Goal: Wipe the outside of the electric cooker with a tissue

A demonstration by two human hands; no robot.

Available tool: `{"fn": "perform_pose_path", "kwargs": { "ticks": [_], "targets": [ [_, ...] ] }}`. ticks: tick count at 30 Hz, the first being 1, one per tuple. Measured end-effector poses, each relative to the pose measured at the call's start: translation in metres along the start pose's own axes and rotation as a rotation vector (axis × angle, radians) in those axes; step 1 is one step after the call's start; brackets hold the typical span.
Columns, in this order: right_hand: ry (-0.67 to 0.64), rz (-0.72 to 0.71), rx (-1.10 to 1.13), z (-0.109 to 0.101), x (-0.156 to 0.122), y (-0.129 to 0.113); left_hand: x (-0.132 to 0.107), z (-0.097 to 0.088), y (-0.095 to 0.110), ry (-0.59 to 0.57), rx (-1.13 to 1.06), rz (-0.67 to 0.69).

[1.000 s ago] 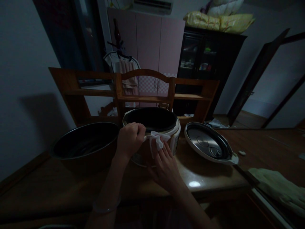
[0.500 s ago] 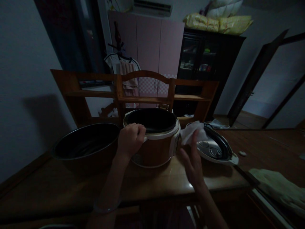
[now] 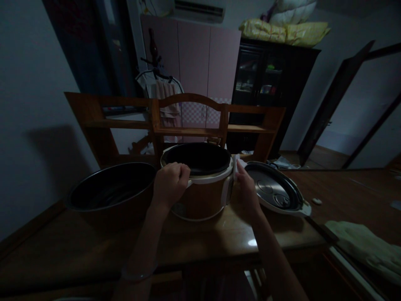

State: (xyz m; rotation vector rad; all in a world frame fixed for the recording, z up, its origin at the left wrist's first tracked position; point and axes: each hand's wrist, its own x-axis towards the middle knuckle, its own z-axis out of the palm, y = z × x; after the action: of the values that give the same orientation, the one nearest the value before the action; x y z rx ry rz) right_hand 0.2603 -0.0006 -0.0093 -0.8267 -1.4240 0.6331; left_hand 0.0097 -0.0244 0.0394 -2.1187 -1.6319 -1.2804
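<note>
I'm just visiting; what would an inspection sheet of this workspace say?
Surface: glossy wooden table, reflecting light near its front edge.
Job's things: open cooker; lid lying underside up to its right; dark pot to its left; white cloth.
Clutter: small white object and pale fabric, off to the right.
Left hand: closed at the cooker's front rim; what it grips is hidden.
Right hand: holds the white cloth beside the cooker's right rim; contact unclear.
Cables: wire-like lines above the pink wardrobe.
Surroundings: dim room; wooden shelf, black cabinet.
</note>
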Motion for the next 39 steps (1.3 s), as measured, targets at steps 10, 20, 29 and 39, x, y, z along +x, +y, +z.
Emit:
{"fn": "perform_pose_path", "kwargs": {
  "ticks": [10,20,29,39],
  "targets": [
    [-0.029,0.032,-0.112,0.019,-0.026,-0.021,0.000,0.000,0.001,0.010,0.000,-0.002],
    [-0.005,-0.044,-0.247,0.054,-0.059,-0.035,0.000,0.000,0.001,0.015,-0.006,0.009],
    [0.000,-0.162,-0.511,0.087,-0.087,-0.034,-0.001,-0.001,0.003,0.012,-0.013,0.005],
    [-0.123,-0.251,-0.674,0.104,-0.105,-0.028,-0.001,0.000,0.002,0.016,-0.003,0.025]
  ]
}}
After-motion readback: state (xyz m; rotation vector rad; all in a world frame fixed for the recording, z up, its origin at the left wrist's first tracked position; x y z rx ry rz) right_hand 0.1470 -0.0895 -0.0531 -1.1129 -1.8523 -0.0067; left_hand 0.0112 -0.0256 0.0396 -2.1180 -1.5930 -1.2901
